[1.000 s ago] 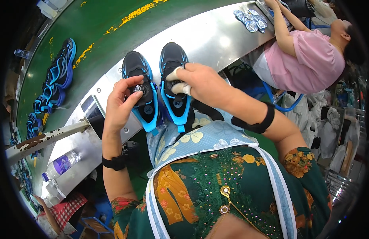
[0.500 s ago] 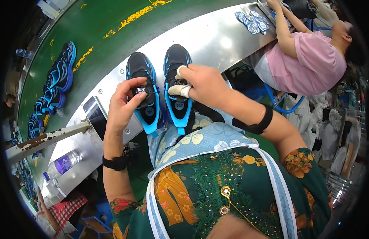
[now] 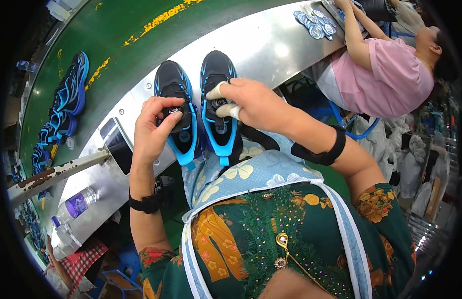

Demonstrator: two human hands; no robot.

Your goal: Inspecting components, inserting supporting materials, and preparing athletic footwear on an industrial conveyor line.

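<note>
Dark phone screen (image 3: pixel 120 147) on metal bench (image 3: pixel 271 50)

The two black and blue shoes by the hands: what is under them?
The two black and blue shoes rest on the shiny metal table, heels overhanging its near edge above the floral apron. The soles are hidden.

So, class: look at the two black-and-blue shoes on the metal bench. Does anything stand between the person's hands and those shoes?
Nothing visible does. The left hand already rests on the left shoe, fingers on its top. The right hand touches the right shoe with its taped fingertips.
</note>
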